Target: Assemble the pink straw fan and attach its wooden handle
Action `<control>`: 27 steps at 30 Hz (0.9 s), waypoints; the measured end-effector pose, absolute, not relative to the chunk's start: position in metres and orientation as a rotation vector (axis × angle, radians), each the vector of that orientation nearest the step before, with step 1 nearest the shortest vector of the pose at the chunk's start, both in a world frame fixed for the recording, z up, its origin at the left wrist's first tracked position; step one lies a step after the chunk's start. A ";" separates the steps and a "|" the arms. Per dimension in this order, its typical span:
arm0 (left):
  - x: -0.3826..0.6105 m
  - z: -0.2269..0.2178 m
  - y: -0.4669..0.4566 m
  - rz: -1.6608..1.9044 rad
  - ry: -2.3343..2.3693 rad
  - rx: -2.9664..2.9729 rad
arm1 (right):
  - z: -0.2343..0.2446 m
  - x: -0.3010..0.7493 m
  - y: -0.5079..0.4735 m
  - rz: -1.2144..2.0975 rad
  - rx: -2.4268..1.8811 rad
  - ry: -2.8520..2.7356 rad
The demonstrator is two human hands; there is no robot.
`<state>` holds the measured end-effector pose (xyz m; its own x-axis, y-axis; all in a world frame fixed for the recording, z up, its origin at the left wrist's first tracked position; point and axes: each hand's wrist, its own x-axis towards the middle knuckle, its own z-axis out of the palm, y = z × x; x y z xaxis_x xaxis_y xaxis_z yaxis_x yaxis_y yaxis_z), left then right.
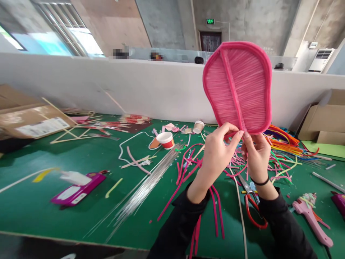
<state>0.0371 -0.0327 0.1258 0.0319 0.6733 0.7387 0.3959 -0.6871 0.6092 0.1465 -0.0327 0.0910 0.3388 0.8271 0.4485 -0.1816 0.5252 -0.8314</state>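
A pink fan-shaped piece [238, 84], edged and ribbed with pink pipe cleaner, stands upright above the table. Both hands pinch its lower tip. My left hand [219, 151] grips the base from the left, fingers curled. On the right side of the base, my right hand [256, 154], with a black band on the wrist, pinches the same spot. Both sleeves are black. Loose pink pipe cleaners [188, 172] lie on the green table [40, 208] under the hands.
Red-handled scissors [252, 205] lie below my right wrist. A pink glue gun [309, 216] is at the right, a bundle of silver wires [145, 187] centre, a magenta box [78, 189] left, paper cups [166, 139] behind. Cardboard boxes [323, 122] flank both sides before a white wall.
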 end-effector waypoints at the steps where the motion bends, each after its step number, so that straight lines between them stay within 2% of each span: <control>1: 0.039 0.125 -0.032 1.706 1.090 2.065 | 0.091 0.147 -0.033 0.771 -0.750 -0.983; 17: 0.047 0.121 -0.030 1.564 1.003 1.709 | 0.104 0.147 -0.045 1.037 -0.632 -0.755; 27: 0.058 0.109 -0.015 1.560 0.779 1.519 | 0.114 0.152 -0.056 1.221 -0.560 -0.777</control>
